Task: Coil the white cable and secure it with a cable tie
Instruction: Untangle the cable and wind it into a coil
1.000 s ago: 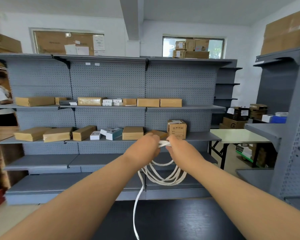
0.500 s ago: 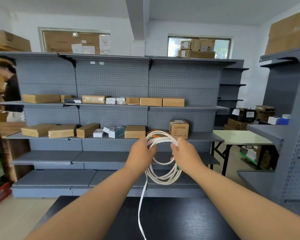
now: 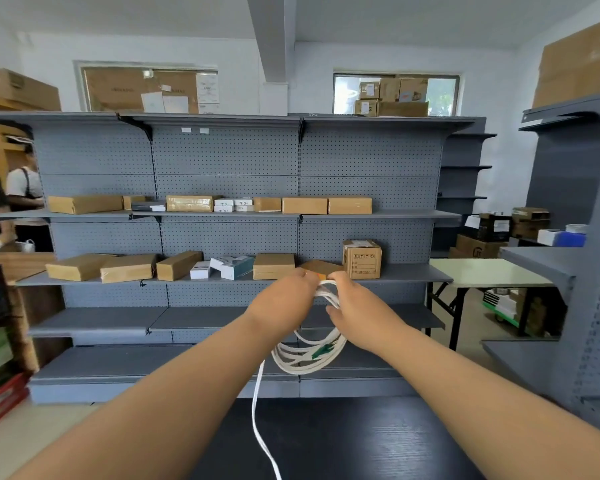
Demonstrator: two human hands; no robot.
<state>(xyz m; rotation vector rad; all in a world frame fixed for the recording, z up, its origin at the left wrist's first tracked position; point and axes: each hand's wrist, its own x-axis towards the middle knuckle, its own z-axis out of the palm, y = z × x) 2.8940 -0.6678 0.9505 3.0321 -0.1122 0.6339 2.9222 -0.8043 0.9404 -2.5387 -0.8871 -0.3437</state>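
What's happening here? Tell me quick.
A person stands at a black table coiling a white cable in the air. The left hand and right hand both grip the top of the coil, and several loops hang below them with a green plug among them. A loose tail drops from the coil toward the table, so some cable is not wound in. No tie is visible on the coil.

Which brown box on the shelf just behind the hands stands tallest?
The cube-shaped carton with printed symbols, at the row's right end, just above the right hand. The other brown boxes lie flat and low.
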